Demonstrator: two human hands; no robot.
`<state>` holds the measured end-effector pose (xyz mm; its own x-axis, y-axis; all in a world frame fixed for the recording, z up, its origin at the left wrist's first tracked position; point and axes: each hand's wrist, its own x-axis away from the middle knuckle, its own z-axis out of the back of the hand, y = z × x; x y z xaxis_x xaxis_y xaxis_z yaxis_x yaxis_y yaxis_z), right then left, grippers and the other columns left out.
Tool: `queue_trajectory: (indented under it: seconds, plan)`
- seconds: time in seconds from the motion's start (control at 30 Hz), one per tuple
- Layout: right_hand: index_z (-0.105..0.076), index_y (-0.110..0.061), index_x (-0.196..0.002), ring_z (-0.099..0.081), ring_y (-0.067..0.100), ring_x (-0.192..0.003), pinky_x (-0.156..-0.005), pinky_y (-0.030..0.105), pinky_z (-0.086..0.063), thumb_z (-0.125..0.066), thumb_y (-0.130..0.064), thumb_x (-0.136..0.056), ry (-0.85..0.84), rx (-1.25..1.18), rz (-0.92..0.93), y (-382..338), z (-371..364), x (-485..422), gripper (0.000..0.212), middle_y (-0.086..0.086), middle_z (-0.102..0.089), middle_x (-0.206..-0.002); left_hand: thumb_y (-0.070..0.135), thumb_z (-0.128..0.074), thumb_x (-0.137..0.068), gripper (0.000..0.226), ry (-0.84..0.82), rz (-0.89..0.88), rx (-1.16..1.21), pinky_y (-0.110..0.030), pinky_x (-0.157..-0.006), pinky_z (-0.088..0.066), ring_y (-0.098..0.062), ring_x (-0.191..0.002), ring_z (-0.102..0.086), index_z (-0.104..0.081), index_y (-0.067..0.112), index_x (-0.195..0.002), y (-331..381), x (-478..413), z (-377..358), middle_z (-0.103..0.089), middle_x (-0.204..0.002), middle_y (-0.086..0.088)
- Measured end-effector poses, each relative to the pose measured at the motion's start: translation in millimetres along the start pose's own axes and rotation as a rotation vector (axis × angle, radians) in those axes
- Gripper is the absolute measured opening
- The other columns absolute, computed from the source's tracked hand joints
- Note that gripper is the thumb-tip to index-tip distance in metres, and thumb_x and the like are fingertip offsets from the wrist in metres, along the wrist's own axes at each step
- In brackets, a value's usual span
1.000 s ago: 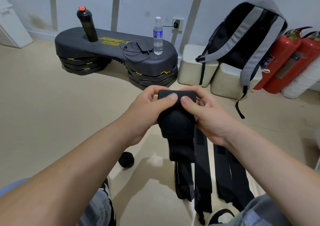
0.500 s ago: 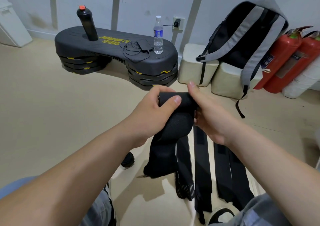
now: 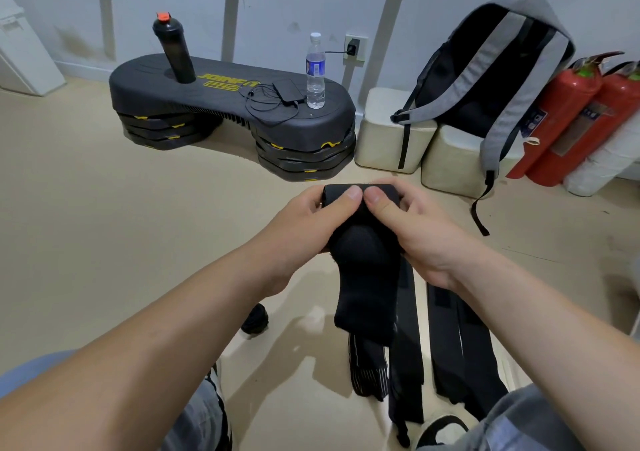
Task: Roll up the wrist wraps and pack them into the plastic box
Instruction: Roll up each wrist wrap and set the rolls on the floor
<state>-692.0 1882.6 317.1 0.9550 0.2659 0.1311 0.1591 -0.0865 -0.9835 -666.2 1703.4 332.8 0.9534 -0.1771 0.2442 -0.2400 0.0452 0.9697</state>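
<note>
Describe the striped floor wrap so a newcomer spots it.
Find the left hand and right hand gripping a black wrap mid-frame. Below, straps lie on the beige floor. The striped wrap is leftmost, alone in having pale stripes; the plain straps are black.

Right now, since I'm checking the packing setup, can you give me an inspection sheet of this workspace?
Surface: beige floor.
Job's things: wrist wrap partly rolled, tail hanging; flat wraps lie on the floor; plastic box: nothing seen.
Clutter: small black roll on the floor.
Grippers: left hand and right hand both grip the wrist wrap.
Cables: cable coiled on the step platform.
Surroundings: backpack, fire extinguishers, water bottle.
</note>
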Motion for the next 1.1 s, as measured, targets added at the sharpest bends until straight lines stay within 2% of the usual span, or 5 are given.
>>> queue_trajectory:
  seconds: [0.17, 0.33, 0.53, 0.67, 1.1]
  plan:
    - [-0.064, -0.021, -0.118, -0.072, 0.017, -0.097, -0.083, 0.035, -0.062, -0.066, -0.008, -0.102, -0.054, 0.08, 0.055, 5, -3, 4, 0.021, 0.012, -0.07, -0.112, 0.073, -0.047, -0.099, 0.059, 0.051, 0.113, -0.053, -0.046, -0.092, -0.064, -0.017, -0.102, -0.078, -0.067, 0.025, -0.127, -5, -5, -1, -0.08, -0.115, 0.003]
    - [-0.067, -0.024, -0.117, -0.071, 0.018, -0.097, -0.083, 0.032, -0.061, -0.069, 0.001, -0.097, -0.045, 0.103, 0.022, 2, 0, 3, 0.032, 0.011, -0.07, -0.114, 0.055, -0.065, -0.099, 0.04, 0.112, 0.059, -0.06, -0.046, -0.1, -0.061, -0.015, -0.109, -0.075, -0.063, 0.024, -0.123, -9, -5, 0, -0.075, -0.118, 0.002]
    - [-0.06, -0.02, -0.139, -0.069, 0.028, -0.125, -0.113, 0.056, -0.048, -0.067, -0.035, -0.094, -0.145, 0.089, -0.116, -3, -3, 1, 0.048, 0.009, -0.072, -0.134, 0.033, -0.066, -0.104, 0.025, 0.127, -0.076, 0.012, -0.027, -0.085, -0.061, -0.008, -0.103, -0.074, -0.059, 0.026, -0.126, -2, -2, 2, -0.073, -0.116, 0.0]
    - [-0.062, -0.02, -0.141, -0.067, 0.019, -0.128, -0.113, 0.042, -0.049, -0.037, -0.056, -0.109, -0.196, -0.003, -0.154, -7, -12, 5, 0.055, 0.004, -0.073, -0.134, 0.026, -0.065, -0.105, 0.026, 0.106, -0.131, 0.051, -0.017, -0.072, -0.057, 0.001, -0.086, -0.071, -0.055, 0.028, -0.129, -1, 4, -1, -0.072, -0.11, 0.001]
    - [-0.066, -0.034, -0.137, -0.069, 0.015, -0.125, -0.116, 0.051, -0.045, -0.02, -0.08, -0.099, -0.2, 0.072, -0.29, 8, -10, 7, 0.076, 0.0, -0.075, -0.13, 0.041, -0.059, -0.107, 0.023, 0.082, -0.01, 0.15, -0.036, -0.086, -0.063, -0.02, -0.108, -0.074, -0.054, 0.038, -0.129, -6, 12, -10, -0.071, -0.124, -0.003]
